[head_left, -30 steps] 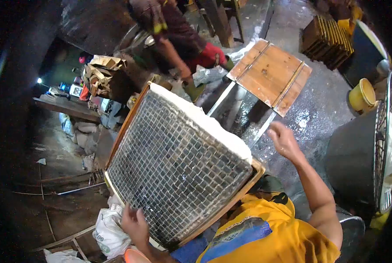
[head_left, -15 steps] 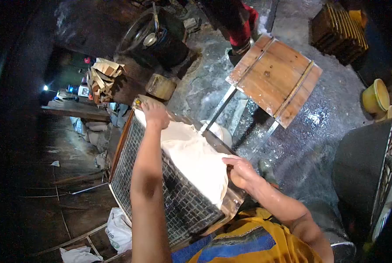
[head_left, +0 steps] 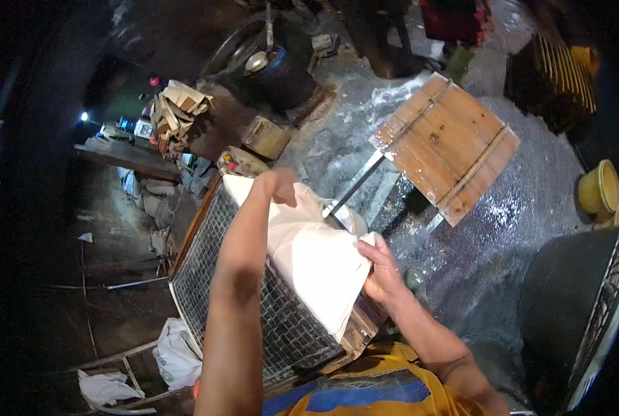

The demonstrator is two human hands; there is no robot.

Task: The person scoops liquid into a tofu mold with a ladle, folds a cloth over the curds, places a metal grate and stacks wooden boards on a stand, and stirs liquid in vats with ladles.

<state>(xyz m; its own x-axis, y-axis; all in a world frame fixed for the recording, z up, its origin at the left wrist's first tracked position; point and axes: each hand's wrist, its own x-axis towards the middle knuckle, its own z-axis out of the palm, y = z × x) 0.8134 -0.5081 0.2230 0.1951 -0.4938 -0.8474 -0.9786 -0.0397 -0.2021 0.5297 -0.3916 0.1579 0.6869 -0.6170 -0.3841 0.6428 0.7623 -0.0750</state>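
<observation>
A white cloth (head_left: pixel 326 277) lies spread over the right part of a dark lattice-patterned panel (head_left: pixel 209 253) set in a wooden frame. At the cloth's far end my left hand (head_left: pixel 279 186) is closed on it, fingers bent downward and partly hidden. My right hand (head_left: pixel 380 267) grips the cloth's right edge, thumb on top and the other fingers underneath. Between the hands the fabric is drawn fairly smooth, with a few folds near the far end.
A wooden board (head_left: pixel 448 145) on metal legs stands to the right over wet floor. Beyond are a large dark vat (head_left: pixel 275 76), firewood (head_left: pixel 178 114) and a metal can (head_left: pixel 266 137). A yellow bucket (head_left: pixel 598 188) sits far right. A person in red (head_left: pixel 455 21) stands at the top.
My right hand has taken up the cloth's edge and lifted it a little. My left hand has shifted right and its fingers have curled. The person at the top has moved right.
</observation>
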